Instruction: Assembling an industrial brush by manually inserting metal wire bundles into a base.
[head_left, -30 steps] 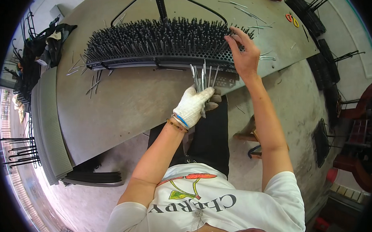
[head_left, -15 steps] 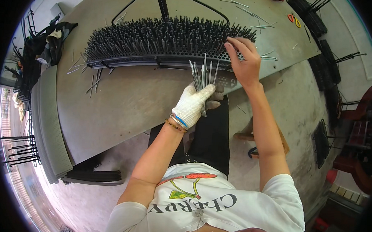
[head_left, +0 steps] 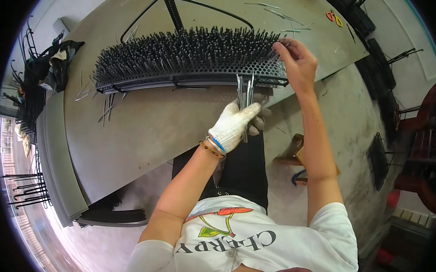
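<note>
My left hand (head_left: 232, 123), in a white knit glove, grips a bundle of thin silvery metal rods (head_left: 245, 96) standing roughly upright. It is just in front of a long black perforated rack (head_left: 215, 79) on the table. Dark thin rods (head_left: 178, 51) stand packed in the rack's holes, while bare holes show along its front right part. At the rack's right end is my bare right hand (head_left: 301, 66), thumb and fingers pinched together among the rod tips. Whatever lies between those fingertips is too small to make out.
Loose rods (head_left: 281, 15) are scattered on the grey table (head_left: 125, 137) behind and left of the rack. Scissors (head_left: 334, 18) with red and yellow handles lie at the far right. Black racks (head_left: 384, 65) stand beyond the right edge; a wooden stool (head_left: 295, 151) is below.
My right hand has moved right along the rack to its end, with its fingers closer together. The gloved hand has shifted slightly right, still holding its rods. The view has shifted too.
</note>
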The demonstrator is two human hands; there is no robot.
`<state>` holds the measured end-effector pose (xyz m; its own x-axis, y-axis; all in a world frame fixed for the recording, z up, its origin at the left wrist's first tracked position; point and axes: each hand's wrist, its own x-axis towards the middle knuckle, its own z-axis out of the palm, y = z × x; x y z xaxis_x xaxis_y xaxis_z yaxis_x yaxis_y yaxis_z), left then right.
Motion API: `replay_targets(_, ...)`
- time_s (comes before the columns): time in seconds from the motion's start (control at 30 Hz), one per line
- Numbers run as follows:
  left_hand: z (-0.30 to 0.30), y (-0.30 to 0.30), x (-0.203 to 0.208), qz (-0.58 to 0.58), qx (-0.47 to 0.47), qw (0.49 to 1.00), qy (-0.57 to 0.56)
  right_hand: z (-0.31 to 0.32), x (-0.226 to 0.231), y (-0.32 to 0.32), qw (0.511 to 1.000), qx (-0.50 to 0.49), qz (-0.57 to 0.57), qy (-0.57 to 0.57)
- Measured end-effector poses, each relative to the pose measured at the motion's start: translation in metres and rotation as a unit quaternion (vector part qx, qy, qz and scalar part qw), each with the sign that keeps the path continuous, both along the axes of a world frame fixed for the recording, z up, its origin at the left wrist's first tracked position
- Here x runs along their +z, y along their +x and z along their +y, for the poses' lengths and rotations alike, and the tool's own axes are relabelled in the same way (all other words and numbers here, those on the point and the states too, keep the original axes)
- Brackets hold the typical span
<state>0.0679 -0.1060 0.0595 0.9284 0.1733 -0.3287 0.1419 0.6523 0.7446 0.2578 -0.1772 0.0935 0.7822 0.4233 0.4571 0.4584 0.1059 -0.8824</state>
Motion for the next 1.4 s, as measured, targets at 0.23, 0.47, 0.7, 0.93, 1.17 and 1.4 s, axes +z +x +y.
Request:
replay_targets(0.23,0.005,0.008,-0.005,0.041,0.031,0.998,0.023,0.01,-0.018,0.021,0.998,0.017,-0.058,-0.037)
replay_targets(0.47,0.005,0.001,-0.013,0.054,0.019,0.998,-0.006,0.01,-0.012,0.018,0.989,0.022,-0.119,-0.079)
replay_targets(0.7,0.005,-0.003,-0.008,0.039,-0.007,0.999,0.017,0.013,-0.018,0.017,0.973,0.056,-0.18,-0.131)
replay_targets(0.93,0.009,-0.003,-0.013,0.037,-0.015,0.999,0.016,0.015,-0.019,0.012,0.974,0.044,-0.207,-0.082)
replay_targets(1.17,0.006,-0.001,-0.01,0.031,-0.021,0.999,0.038,0.022,-0.018,0.014,0.927,0.061,-0.36,-0.091)
replay_targets(1.4,0.004,-0.002,0.0,0.043,0.037,0.998,0.01,0.011,-0.01,0.007,0.919,-0.005,-0.381,-0.097)
